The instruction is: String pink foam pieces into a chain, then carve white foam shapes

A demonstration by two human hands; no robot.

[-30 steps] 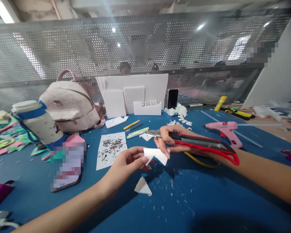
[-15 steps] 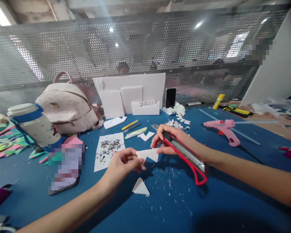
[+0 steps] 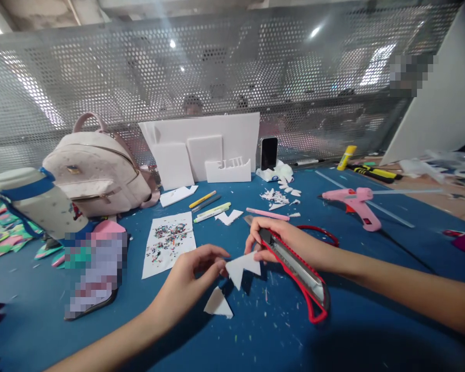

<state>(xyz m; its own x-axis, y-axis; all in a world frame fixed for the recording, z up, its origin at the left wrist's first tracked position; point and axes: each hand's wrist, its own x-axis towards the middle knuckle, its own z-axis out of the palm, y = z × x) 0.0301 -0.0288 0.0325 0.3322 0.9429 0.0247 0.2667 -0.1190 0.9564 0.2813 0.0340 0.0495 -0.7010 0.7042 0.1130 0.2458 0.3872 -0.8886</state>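
Note:
My left hand [image 3: 194, 271] pinches a small white foam piece [image 3: 242, 267] just above the blue table [image 3: 279, 336]. My right hand [image 3: 273, 240] grips a red and silver utility knife [image 3: 294, 266], its blade end by my fingers near the foam piece and its handle trailing back along my wrist. The fingertips of my right hand also touch the foam piece. A white triangular offcut [image 3: 218, 305] lies on the table below my left hand.
A beige backpack [image 3: 96, 170] and a water bottle [image 3: 34, 204] stand at the left. White foam boards [image 3: 201, 147] and a phone [image 3: 269, 152] lean at the back. A pink glue gun [image 3: 352, 204], pens [image 3: 211, 209], a sheet with glitter [image 3: 168, 243] and foam scraps lie around.
The knife has swung round from pointing left across the table to lying back along my right wrist. Both hands with the foam piece have dropped closer to the table.

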